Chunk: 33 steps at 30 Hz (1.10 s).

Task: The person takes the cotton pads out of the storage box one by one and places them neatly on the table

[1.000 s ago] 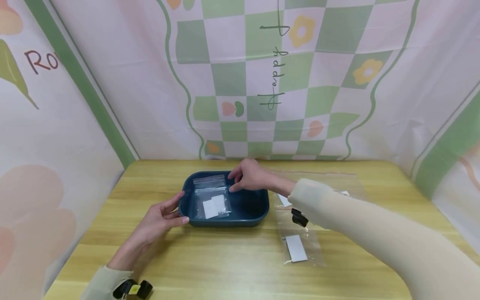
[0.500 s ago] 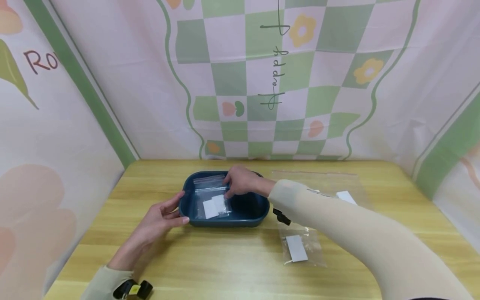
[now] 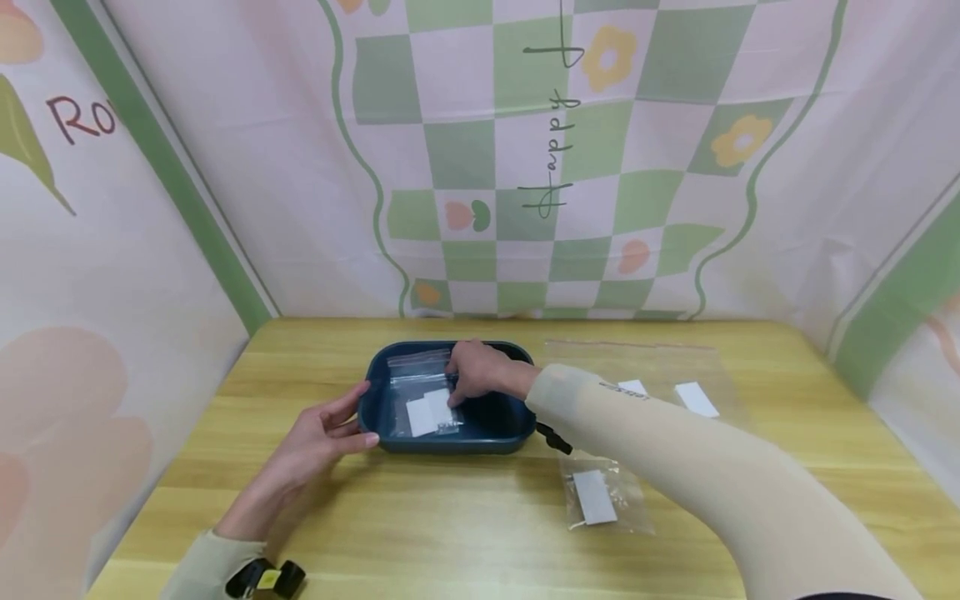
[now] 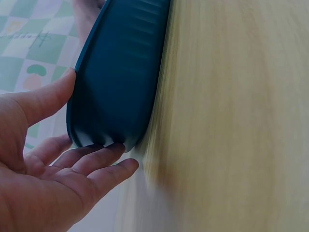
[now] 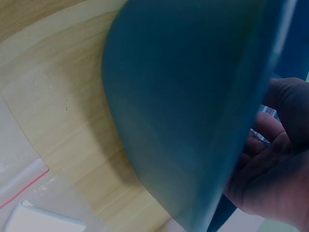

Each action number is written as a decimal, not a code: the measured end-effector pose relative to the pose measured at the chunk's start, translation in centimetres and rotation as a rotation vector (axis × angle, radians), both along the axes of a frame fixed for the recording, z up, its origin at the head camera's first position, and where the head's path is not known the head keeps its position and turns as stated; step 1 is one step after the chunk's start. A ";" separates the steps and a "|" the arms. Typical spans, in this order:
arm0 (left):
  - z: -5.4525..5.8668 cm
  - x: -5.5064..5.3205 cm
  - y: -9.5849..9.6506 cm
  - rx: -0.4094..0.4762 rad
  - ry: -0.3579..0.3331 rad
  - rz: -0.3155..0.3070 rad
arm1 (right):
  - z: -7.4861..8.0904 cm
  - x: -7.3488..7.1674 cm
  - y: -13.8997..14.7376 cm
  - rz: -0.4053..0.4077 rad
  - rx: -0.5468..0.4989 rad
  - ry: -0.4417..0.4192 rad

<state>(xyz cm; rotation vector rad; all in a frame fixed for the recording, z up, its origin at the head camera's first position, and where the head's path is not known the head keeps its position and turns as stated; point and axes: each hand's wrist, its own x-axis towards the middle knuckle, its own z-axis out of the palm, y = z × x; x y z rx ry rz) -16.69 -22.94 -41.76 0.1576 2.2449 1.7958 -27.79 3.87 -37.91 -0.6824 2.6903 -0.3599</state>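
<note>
The wood-grained table point(image 3: 435, 525) spread out nearest me, a clear bag point(image 3: 630, 493) with a white card point(image 3: 594, 497) lying on it to my right. My left hand point(image 3: 318, 437) was clamped on the left end of the dark blue tray point(image 3: 453, 446). My right hand point(image 3: 480, 371) was inside it, fingertips at the zip bag point(image 3: 418, 385) there; whether they pinched it, I couldn't tell. More clear plastic point(image 3: 637, 360) lay beyond my right sleeve point(image 3: 675, 467). Behind hung a checkered cloth point(image 3: 525, 208).
</note>
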 end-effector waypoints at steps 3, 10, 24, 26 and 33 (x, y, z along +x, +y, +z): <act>0.0 0.0 0.0 0.003 -0.004 0.005 | -0.2 0.0 0.0 -0.013 -0.005 -0.008; -0.2 0.1 0.0 0.016 0.011 -0.004 | -0.8 0.2 -0.1 -0.005 -0.038 0.013; -0.1 0.1 0.1 0.026 -0.004 -0.001 | -1.1 0.7 0.1 -0.048 -0.107 0.080; -0.1 0.1 0.1 0.031 -0.004 -0.002 | -1.2 0.7 0.0 -0.057 -0.099 0.066; 0.0 0.0 0.0 0.029 0.007 -0.007 | -1.5 0.5 -0.2 -0.053 -0.105 0.090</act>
